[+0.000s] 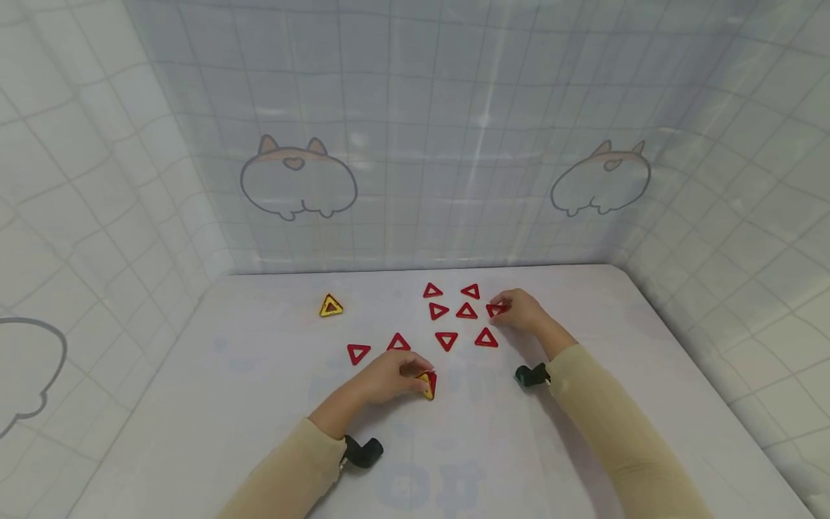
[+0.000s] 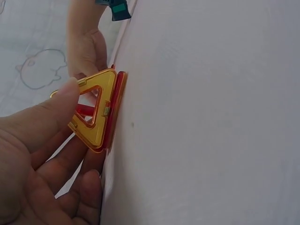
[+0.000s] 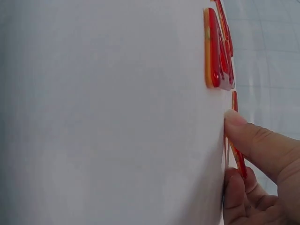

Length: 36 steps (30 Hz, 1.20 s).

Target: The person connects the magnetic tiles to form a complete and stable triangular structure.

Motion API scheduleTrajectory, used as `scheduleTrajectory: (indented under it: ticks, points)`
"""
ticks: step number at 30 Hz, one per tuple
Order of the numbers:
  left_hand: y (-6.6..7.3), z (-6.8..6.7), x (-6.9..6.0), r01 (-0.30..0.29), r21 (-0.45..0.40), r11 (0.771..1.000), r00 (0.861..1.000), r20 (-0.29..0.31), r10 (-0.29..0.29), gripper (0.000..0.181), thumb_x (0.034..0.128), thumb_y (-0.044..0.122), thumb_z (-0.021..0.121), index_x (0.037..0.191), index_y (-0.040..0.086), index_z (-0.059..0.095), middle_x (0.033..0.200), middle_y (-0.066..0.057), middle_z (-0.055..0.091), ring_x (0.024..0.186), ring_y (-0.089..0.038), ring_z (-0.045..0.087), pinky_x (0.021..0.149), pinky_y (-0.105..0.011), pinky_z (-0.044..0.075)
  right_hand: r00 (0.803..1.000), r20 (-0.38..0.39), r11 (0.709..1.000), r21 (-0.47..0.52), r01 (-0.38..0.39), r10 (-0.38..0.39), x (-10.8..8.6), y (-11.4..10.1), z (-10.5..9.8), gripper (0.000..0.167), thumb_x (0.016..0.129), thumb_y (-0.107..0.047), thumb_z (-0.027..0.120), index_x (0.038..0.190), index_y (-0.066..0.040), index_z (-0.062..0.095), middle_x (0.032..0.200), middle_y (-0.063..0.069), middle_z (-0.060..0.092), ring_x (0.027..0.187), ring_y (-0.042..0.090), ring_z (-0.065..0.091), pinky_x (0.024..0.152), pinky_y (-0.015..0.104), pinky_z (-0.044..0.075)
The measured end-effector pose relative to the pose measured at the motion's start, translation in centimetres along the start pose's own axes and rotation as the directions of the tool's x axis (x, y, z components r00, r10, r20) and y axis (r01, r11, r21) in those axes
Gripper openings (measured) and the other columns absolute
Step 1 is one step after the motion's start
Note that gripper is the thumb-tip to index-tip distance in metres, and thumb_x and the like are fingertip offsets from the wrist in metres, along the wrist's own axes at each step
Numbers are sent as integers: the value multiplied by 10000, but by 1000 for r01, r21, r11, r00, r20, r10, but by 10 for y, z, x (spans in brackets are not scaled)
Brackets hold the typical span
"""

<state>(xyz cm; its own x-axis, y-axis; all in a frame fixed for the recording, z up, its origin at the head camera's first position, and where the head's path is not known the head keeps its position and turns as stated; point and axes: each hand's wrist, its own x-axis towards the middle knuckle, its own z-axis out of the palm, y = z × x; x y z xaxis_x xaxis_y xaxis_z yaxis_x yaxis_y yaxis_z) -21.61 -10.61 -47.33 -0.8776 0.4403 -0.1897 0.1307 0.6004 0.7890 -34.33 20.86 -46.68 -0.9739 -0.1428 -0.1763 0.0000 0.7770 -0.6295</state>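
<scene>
My left hand (image 1: 387, 376) pinches a triangular frame tile (image 1: 428, 387) between thumb and fingers, tilted on edge near the tabletop. In the left wrist view its yellow face is toward the thumb, with red behind; whether this is one tile or two together I cannot tell. Farther back, my right hand (image 1: 524, 311) pinches a red triangular tile (image 1: 496, 311) at the right of the group. Seen from the right wrist, thumb and fingers are at that tile's edges. A red tile (image 1: 398, 339) lies just beyond my left hand, partly covered by it.
Several red triangular tiles (image 1: 467, 311) lie flat around the middle. One red tile (image 1: 358, 352) is left of my left hand, and a yellow tile (image 1: 331, 305) sits apart at the back left. A patterned curtain (image 1: 415, 216) stands behind the white table (image 1: 259, 404).
</scene>
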Motion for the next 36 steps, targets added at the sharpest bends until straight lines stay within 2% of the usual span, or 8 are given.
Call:
scheduleTrajectory:
  ticks: [7, 13, 19, 27, 36]
  points:
    - [0, 0, -1, -10, -10, 1000, 1000, 2, 10, 268, 870, 303, 791, 1123, 275, 707, 1104, 106, 655, 1118, -162, 575, 995, -424, 486, 999, -9, 999, 13, -35, 35, -5, 3, -6, 435, 850, -209, 815, 1241, -67, 687, 1224, 142, 627, 1120, 318, 552, 973, 458, 485]
    - [-2, 1, -1, -17, -22, 1000, 1000, -4, 16, 265, 867, 305, 794, 1115, 271, 707, 1091, 105, 653, 1105, -162, 574, 982, -418, 493, 1000, -8, 999, -16, -28, 28, -10, 7, -11, 380, 875, -189, 791, 1220, -54, 703, 1206, 138, 666, 1128, 315, 575, 989, 465, 481]
    - [-2, 1, -1, -14, -19, 1000, 1000, -12, 14, 263, 863, 311, 798, 1107, 272, 708, 1089, 103, 652, 1103, -163, 572, 981, -420, 493, 1000, -6, 999, -50, -18, 17, -18, 12, -17, 363, 889, -223, 777, 1196, -40, 715, 1194, 136, 672, 1093, 298, 579, 947, 446, 500]
    - [-1, 0, -2, -23, -23, 999, 1000, -10, 22, 273, 862, 305, 798, 1116, 262, 708, 1091, 102, 654, 1114, -167, 576, 999, -426, 484, 999, 2, 999, 4, -46, 46, -30, 18, -25, 375, 895, -259, 767, 1201, -47, 718, 1159, 121, 672, 999, 260, 572, 835, 371, 517]
    - [-3, 2, -1, -17, -18, 1000, 1000, -18, 17, 285, 854, 336, 802, 1117, 277, 711, 1094, 102, 651, 1113, -171, 574, 970, -417, 502, 1000, -21, 999, 46, 13, -12, -58, 6, -25, 338, 890, -234, 775, 1181, -69, 730, 1155, 117, 694, 1055, 293, 598, 908, 447, 516]
